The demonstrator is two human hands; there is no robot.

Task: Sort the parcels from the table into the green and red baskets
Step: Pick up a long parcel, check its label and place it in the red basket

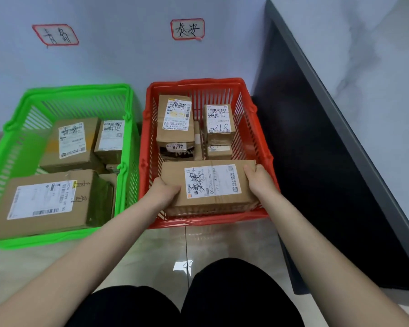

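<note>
Hands (213, 185) gripping cardboard parcel (210, 185), slatted red basket (149, 142)

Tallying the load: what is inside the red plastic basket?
The left hand and right hand grip a flat brown cardboard parcel at its front; behind stand a box stickered 9777 and a shorter box, small boxes tucked alongside. Anything underneath is covered.
</note>
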